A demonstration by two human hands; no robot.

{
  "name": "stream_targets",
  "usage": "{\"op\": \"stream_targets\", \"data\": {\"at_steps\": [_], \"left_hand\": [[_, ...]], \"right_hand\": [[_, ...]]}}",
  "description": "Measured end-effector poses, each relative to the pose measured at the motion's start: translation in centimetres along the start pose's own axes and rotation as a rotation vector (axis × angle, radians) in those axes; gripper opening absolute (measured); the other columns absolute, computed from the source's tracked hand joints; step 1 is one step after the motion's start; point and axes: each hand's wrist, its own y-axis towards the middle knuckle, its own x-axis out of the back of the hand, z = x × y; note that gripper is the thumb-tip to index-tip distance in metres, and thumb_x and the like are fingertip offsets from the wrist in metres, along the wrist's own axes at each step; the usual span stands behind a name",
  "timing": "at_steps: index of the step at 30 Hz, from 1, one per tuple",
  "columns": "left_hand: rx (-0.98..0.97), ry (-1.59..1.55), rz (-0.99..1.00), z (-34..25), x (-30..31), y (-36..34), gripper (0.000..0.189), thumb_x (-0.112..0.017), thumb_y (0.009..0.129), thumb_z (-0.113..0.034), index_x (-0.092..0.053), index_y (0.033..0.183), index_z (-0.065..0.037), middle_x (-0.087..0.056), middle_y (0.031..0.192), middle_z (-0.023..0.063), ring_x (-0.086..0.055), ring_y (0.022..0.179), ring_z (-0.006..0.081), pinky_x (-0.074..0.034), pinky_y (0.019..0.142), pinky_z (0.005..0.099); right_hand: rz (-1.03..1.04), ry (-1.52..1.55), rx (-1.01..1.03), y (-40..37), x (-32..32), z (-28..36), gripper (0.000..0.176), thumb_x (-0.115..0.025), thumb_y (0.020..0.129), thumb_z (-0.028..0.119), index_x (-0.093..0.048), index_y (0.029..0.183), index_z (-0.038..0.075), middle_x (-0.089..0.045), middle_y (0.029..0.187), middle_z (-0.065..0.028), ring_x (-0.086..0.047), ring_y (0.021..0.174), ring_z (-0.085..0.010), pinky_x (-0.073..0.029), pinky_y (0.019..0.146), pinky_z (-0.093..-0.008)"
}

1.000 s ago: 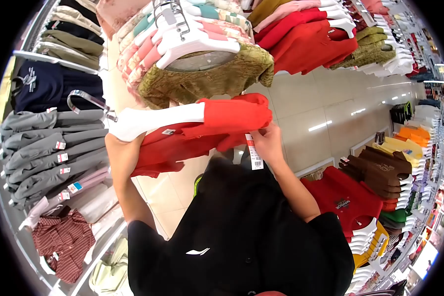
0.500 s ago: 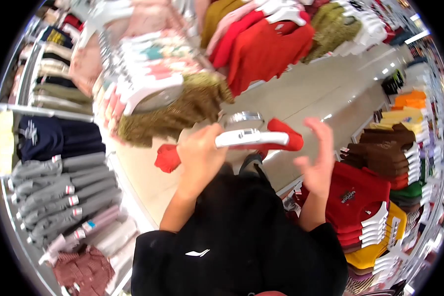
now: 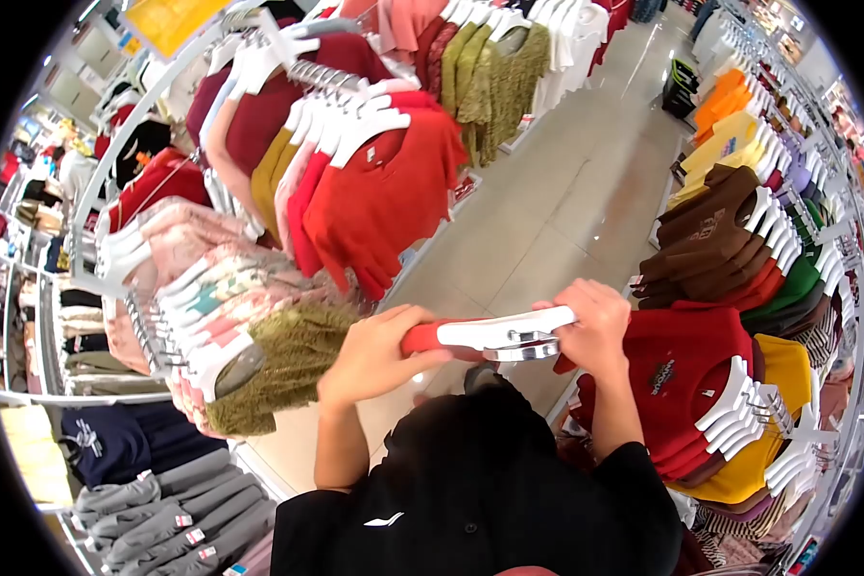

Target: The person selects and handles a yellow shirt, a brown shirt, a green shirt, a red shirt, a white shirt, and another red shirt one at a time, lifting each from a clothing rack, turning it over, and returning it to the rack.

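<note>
A white hanger (image 3: 499,331) with a metal hook or clip part is held up in front of my chest, a red garment (image 3: 420,338) on it. My right hand (image 3: 593,324) has its fingers wrapped round the hanger's right end. At the garment's left end is my left hand (image 3: 379,353), with its fingers and thumb closing on the red cloth. The garment is seen nearly edge-on, and most of it is hidden.
Racks on the left hold red tops (image 3: 384,192), olive tops (image 3: 283,360) and grey garments (image 3: 178,514). Dark red tops (image 3: 677,370) and brown tops (image 3: 710,230) hang on the right. A tiled aisle (image 3: 538,221) runs between them.
My right hand, spread and apart before, now grips the hanger's right end. My left hand has moved from the hanger to the red cloth. The view has turned towards the aisle.
</note>
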Motion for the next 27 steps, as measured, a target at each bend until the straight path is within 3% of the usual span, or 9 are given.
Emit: {"op": "stream_targets", "data": {"at_steps": [1, 3, 6, 9, 10, 13, 18, 21, 27], "left_hand": [[-0.024, -0.087, 0.081, 0.3, 0.7, 0.7, 0.035, -0.080, 0.084, -0.028, -0.070, 0.111, -0.007, -0.070, 0.096, 0.0107, -0.070, 0.089, 0.0317, -0.055, 0.077, 0.0378], [-0.008, -0.710, 0.134, 4.7, -0.3, 2.1, 0.045, -0.072, 0.091, -0.038, -0.066, 0.120, -0.004, -0.069, 0.110, 0.0146, -0.067, 0.103, 0.0330, -0.052, 0.090, 0.0394], [0.043, -1.429, 0.229, 9.9, -5.0, 6.0, 0.046, -0.071, 0.092, -0.038, -0.065, 0.122, -0.004, -0.068, 0.112, 0.0149, -0.066, 0.104, 0.0325, -0.052, 0.091, 0.0394], [0.084, -1.695, 0.408, 9.1, -10.7, 10.3, 0.047, -0.071, 0.092, -0.038, -0.064, 0.123, -0.004, -0.067, 0.113, 0.0152, -0.066, 0.105, 0.0320, -0.052, 0.091, 0.0394], [0.095, -1.729, 0.488, 8.2, -12.8, 11.7, 0.047, -0.071, 0.092, -0.038, -0.064, 0.124, -0.004, -0.067, 0.114, 0.0153, -0.066, 0.106, 0.0318, -0.052, 0.091, 0.0394], [0.140, -1.702, 0.706, 6.3, -18.2, 15.4, 0.048, -0.070, 0.093, -0.039, -0.063, 0.125, -0.004, -0.067, 0.115, 0.0156, -0.065, 0.107, 0.0313, -0.052, 0.092, 0.0394], [0.164, -1.390, 1.017, 5.0, -23.3, 17.8, 0.050, -0.070, 0.094, -0.039, -0.062, 0.128, -0.004, -0.066, 0.118, 0.0161, -0.064, 0.108, 0.0304, -0.051, 0.093, 0.0395], [0.134, -1.160, 1.147, 5.4, -24.3, 18.6, 0.051, -0.069, 0.094, -0.040, -0.061, 0.129, -0.004, -0.065, 0.119, 0.0164, -0.064, 0.109, 0.0299, -0.051, 0.093, 0.0395], [0.017, -0.811, 1.318, 7.1, -24.6, 22.0, 0.053, -0.068, 0.095, -0.040, -0.059, 0.133, -0.004, -0.064, 0.122, 0.0170, -0.063, 0.111, 0.0288, -0.051, 0.094, 0.0395]], "right_hand": [[-0.025, 0.013, 0.028, 1.0, 1.0, -1.2, 0.032, -0.089, 0.067, 0.013, -0.058, 0.067, 0.007, -0.053, 0.060, -0.0061, -0.053, 0.053, -0.0274, -0.037, 0.049, -0.0366], [-0.026, 0.034, 0.044, 3.0, 3.0, -3.5, 0.032, -0.088, 0.068, 0.012, -0.058, 0.068, 0.005, -0.054, 0.060, -0.0078, -0.051, 0.052, -0.0287, -0.037, 0.048, -0.0372], [-0.048, 0.126, -0.120, 5.1, 4.5, -7.2, 0.013, -0.075, 0.077, 0.010, -0.065, 0.070, 0.005, -0.058, 0.063, -0.0117, -0.059, 0.059, -0.0345, -0.045, 0.054, -0.0402], [-0.099, 0.259, -0.315, 7.9, 5.0, -11.0, 0.014, -0.075, 0.079, 0.013, -0.070, 0.081, 0.000, -0.062, 0.070, -0.0177, -0.057, 0.059, -0.0341, -0.047, 0.058, -0.0387], [-0.100, 0.289, -0.359, 8.8, 4.8, -13.1, 0.018, -0.076, 0.082, 0.016, -0.069, 0.083, -0.001, -0.061, 0.068, -0.0149, -0.053, 0.058, -0.0279, -0.045, 0.058, -0.0369], [0.021, 0.430, -0.711, 10.9, 5.3, -18.7, 0.031, -0.072, 0.097, 0.026, -0.070, 0.091, -0.004, -0.065, 0.081, 0.0011, -0.054, 0.074, -0.0088, -0.047, 0.068, -0.0278], [-0.025, 0.622, -0.980, 8.9, 2.4, -26.6, 0.031, -0.070, 0.100, 0.029, -0.072, 0.097, -0.002, -0.071, 0.091, -0.0030, -0.062, 0.081, -0.0092, -0.049, 0.072, -0.0277], [-0.140, 0.680, -1.044, 8.4, 1.9, -26.6, 0.037, -0.071, 0.099, 0.032, -0.059, 0.075, 0.005, -0.048, 0.073, 0.0071, -0.039, 0.069, -0.0071, -0.035, 0.061, -0.0292], [-0.164, 0.288, -0.856, 7.9, 3.2, -29.5, 0.039, -0.073, 0.096, 0.032, -0.064, 0.085, -0.005, -0.059, 0.072, -0.0044, -0.046, 0.068, -0.0135, -0.045, 0.065, -0.0336]]}}
